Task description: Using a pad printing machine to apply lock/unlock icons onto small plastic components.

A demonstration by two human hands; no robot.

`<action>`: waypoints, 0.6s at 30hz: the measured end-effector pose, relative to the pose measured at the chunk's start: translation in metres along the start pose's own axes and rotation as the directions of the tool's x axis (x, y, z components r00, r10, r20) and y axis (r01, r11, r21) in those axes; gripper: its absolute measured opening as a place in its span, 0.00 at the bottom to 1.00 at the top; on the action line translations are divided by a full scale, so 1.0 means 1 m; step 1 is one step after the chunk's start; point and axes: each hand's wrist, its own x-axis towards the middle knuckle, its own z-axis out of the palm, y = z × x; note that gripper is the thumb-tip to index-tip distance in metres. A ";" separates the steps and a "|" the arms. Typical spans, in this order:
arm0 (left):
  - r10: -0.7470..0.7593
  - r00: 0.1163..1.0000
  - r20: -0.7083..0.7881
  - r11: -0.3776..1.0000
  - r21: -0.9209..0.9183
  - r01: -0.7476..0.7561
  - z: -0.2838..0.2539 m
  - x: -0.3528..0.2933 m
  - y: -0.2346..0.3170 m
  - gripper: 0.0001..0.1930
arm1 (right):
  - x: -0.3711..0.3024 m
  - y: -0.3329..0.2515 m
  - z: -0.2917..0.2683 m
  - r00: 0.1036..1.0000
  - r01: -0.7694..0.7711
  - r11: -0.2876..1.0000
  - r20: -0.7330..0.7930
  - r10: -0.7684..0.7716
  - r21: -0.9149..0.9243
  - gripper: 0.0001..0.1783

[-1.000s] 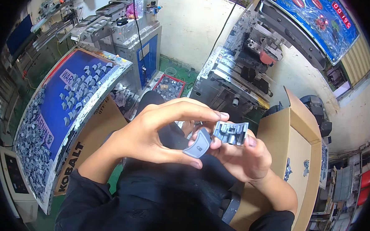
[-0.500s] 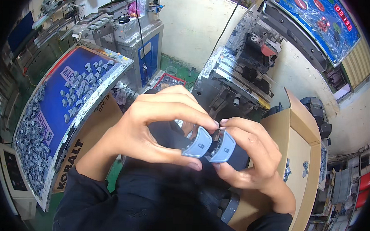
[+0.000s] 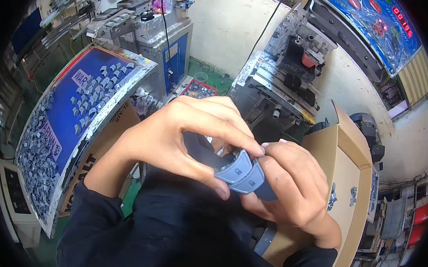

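My left hand (image 3: pixel 178 124) pinches a small grey-blue plastic button cap (image 3: pixel 238 168) between thumb and fingertips. It has a curved, tapered face with a small padlock symbol. Just to its lower right sits a second, matching button cap (image 3: pixel 250 180), held in my right hand (image 3: pixel 296 183). The two caps lie edge to edge, faces turned up, in front of my dark clothing. Fingertips of both hands meet above them. The undersides of the caps and part of my right fingers' grip are hidden.
At the left, a tilted blue board (image 3: pixel 62 113) bears many small grey parts. An open cardboard box (image 3: pixel 355 160) at the right holds a few. Beyond stand a metal machine (image 3: pixel 294 82), a blue control panel (image 3: pixel 369 25) and a red-rimmed tray (image 3: pixel 216 91) on the floor.
The two button caps have come together from slightly apart, the right one now lower and against the left one. My right fingers have closed in, and the view has shifted slightly.
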 end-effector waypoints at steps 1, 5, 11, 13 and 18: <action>0.000 1.000 -0.002 1.000 0.000 0.000 -0.001 0.001 0.000 0.31 | 0.000 0.000 0.000 1.000 0.005 1.000 -0.003 -0.005 -0.001 0.20; 0.023 0.999 0.037 1.000 0.015 -0.023 -0.004 0.007 -0.001 0.31 | -0.001 0.002 0.001 1.000 0.006 1.000 -0.017 -0.006 -0.015 0.19; 0.114 0.989 0.098 0.993 0.013 -0.116 -0.014 0.030 -0.009 0.28 | -0.001 0.011 -0.002 1.000 -0.007 0.997 -0.026 0.005 -0.074 0.18; 0.106 0.984 0.145 0.992 0.049 -0.114 -0.018 0.042 -0.007 0.26 | -0.001 0.014 0.000 0.996 -0.030 0.993 -0.082 0.020 -0.114 0.19; 0.121 0.966 0.228 0.990 0.047 -0.135 -0.025 0.062 -0.006 0.24 | -0.003 0.018 -0.003 0.992 -0.069 0.990 -0.115 0.054 -0.125 0.19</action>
